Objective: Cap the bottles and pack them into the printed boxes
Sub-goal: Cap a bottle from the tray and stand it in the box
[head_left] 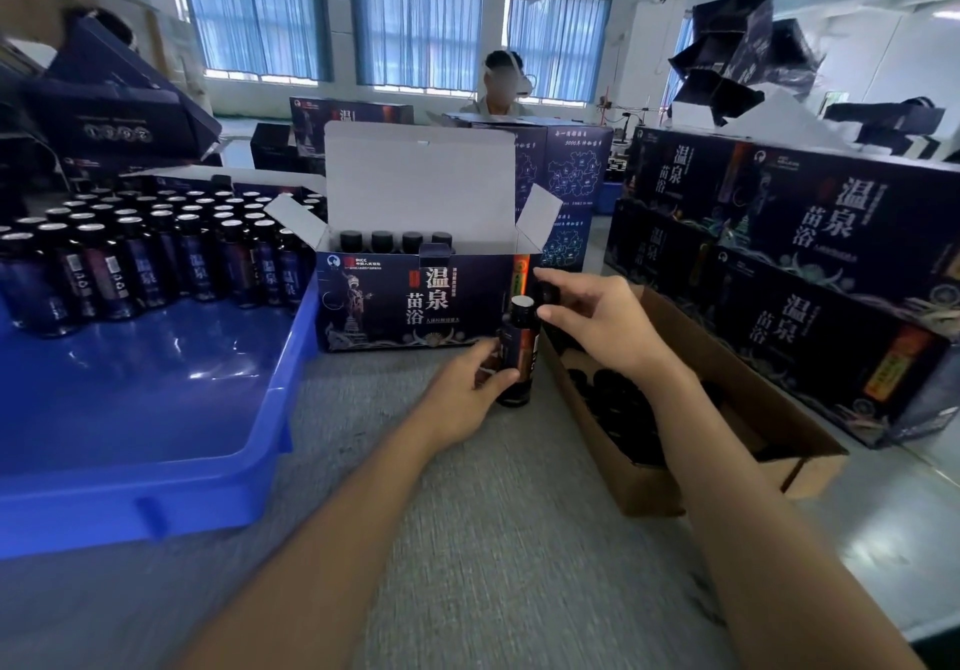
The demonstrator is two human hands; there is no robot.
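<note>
- Left hand (467, 389) is gripping the bottle (522, 339) mid-body, upright at the printed box's (415, 306) front right corner.
- Right hand (597, 324) is pinching a cap (549, 295) beside that corner.
- Bottle is likely handling as rigid, slick and light, so the mid-body hold is suiting it.

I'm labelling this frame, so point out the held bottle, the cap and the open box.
bottle (519, 343), head view, on its label.
cap (549, 294), head view, on its side.
open box (405, 306), head view, on its printed front.
</note>
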